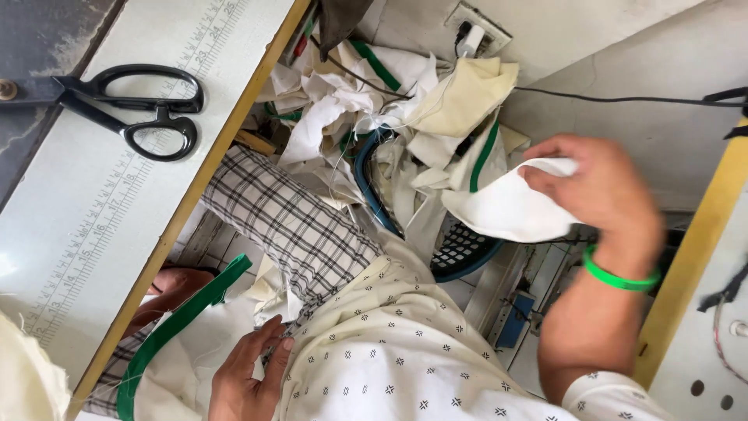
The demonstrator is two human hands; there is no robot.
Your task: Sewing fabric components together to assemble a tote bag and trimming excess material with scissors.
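Observation:
My right hand (600, 191), with a green band on its wrist, grips a white piece of cloth (510, 206) and holds it above a dark mesh basket (460, 249) heaped with white and cream fabric scraps (366, 93). Low in the view, my left hand (249, 374) rests on white cloth with a green edge strip (183, 320) lying across my lap. Its fingers are curled on the fabric. My checked trouser leg (296, 222) and patterned shirt (389, 351) fill the middle.
Black scissors (128, 97) lie on the white table top with a printed ruler (101, 210) at the left. A wall socket with a plug (475, 31) and a black cable (623, 99) are at the top right. A yellow-edged surface (693, 265) stands at the right.

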